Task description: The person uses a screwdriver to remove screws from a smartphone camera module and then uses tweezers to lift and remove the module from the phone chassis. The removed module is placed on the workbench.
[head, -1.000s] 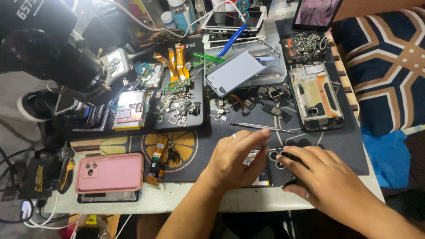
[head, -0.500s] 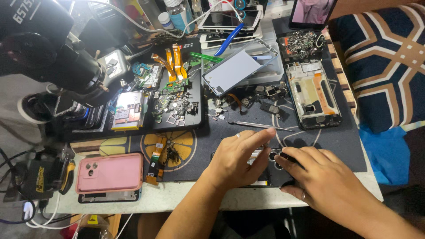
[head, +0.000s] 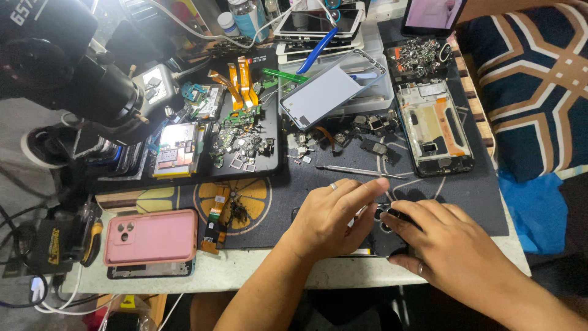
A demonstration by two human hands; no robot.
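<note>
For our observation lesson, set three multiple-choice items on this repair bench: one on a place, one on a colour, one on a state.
1. Where does the pink phone lie?
A. at the table's near left edge
B. on the cushion
C. under the right hand

2. What colour are the upright ribbon cables?
A. blue
B. orange
C. white

3. How is the phone frame at the right?
A. sealed shut
B. in a box
C. opened, insides showing

Answers: 1 A, it sits left of the left hand; 2 B, they look orange; 3 C, its inner parts are bare.
</note>
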